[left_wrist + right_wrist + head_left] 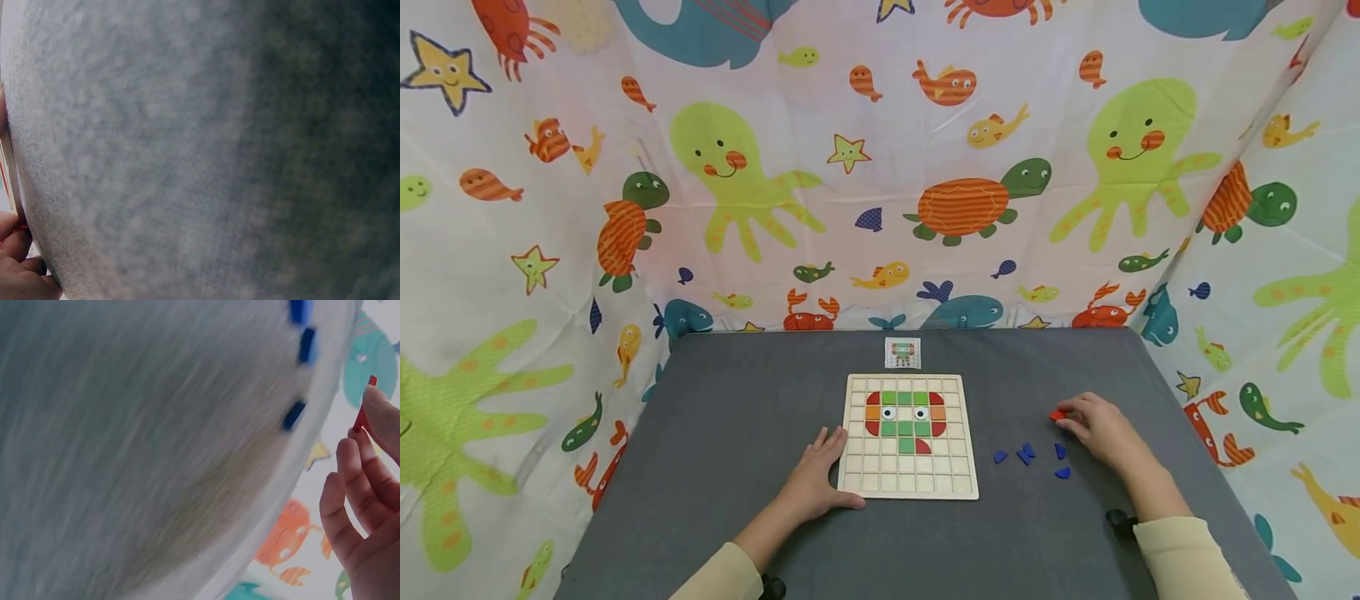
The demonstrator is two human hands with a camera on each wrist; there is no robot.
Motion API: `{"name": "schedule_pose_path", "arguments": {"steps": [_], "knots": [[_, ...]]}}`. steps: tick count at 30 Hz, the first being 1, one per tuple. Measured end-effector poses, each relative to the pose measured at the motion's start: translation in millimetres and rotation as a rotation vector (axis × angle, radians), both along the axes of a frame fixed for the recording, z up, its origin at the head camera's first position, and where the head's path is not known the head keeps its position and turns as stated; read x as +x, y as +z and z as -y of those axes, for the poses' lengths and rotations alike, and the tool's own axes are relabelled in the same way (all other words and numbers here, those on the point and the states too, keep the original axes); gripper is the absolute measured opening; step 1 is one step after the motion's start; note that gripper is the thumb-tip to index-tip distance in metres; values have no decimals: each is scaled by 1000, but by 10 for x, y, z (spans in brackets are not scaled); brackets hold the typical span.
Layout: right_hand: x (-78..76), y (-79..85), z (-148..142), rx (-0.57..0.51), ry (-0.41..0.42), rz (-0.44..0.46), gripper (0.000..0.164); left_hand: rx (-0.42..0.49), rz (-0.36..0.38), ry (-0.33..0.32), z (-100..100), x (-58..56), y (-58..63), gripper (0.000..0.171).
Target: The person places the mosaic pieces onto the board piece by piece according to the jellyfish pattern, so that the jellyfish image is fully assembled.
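Observation:
My left hand grips the lower left corner of a square wooden grid board, its thumb along the near edge and its fingers at the left edge. Green, red and orange pieces and two eye pieces form a face on the board. Below the face lie a green square and a red rounded piece. To the right, my right hand pinches a small flat red piece between thumb and fingertips. Several blue half-round pieces lie on the table between this hand and the board.
A small picture card with a similar coloured figure lies behind the board. The grey table reaches back to a curtain printed with sea animals, which also hangs along both sides.

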State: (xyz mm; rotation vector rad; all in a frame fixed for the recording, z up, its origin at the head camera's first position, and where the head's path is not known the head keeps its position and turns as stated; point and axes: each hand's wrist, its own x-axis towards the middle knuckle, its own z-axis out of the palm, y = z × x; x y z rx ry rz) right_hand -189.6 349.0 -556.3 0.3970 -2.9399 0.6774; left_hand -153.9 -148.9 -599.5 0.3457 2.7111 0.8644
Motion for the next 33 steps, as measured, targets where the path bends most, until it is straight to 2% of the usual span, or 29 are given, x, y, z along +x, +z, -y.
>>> {"name": "schedule_pose_path", "arguments": {"steps": [9,16,24,33], "knots": [[10,87,412,-12,34,-56,18,-4,5,1,-10,-4,12,125],[6,147,704,-20,57,-35,20,10,2,5,-9,6,46,125],[-9,152,1058,-21,108,-57,22,13,6,-2,20,13,46,124],[-12,175,1430,-102,146,-32,21,20,-2,-16,32,-1,31,123]]}}
